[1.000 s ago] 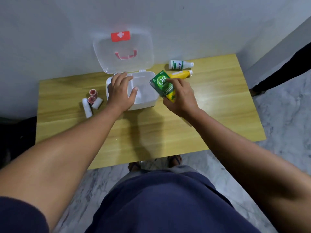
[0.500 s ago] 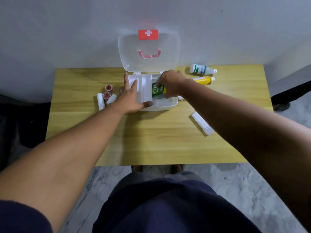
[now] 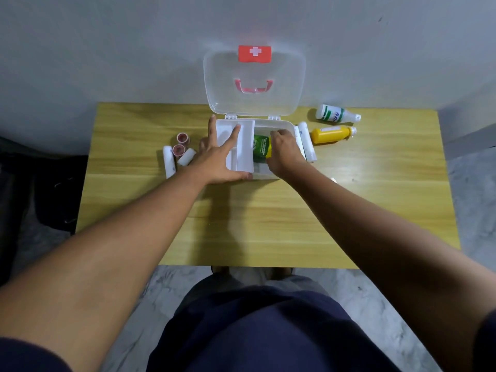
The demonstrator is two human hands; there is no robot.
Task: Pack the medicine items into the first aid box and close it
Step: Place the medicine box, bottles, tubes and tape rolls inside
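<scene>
A white first aid box (image 3: 284, 126) stands open at the table's far middle, its clear lid (image 3: 254, 81) with a red cross tab upright against the wall. My left hand (image 3: 218, 157) lies flat with spread fingers on the white inner tray (image 3: 243, 146) at the box's left side. My right hand (image 3: 284, 154) grips a green and yellow medicine carton (image 3: 260, 147) lying inside the box's right part. A white roll (image 3: 307, 142) lies along the box's right wall.
Right of the box lie a yellow bottle (image 3: 332, 134) and a white bottle (image 3: 335, 115). Left of it are two red-topped tape rolls (image 3: 180, 143), a small white roll (image 3: 185, 157) and a long white roll (image 3: 169, 162). The wooden table (image 3: 268, 224) meets a grey wall.
My right hand has lowered the green carton from above the box edge down into the box. My left hand stays on the inner tray. The view has shifted and centred on the box.
</scene>
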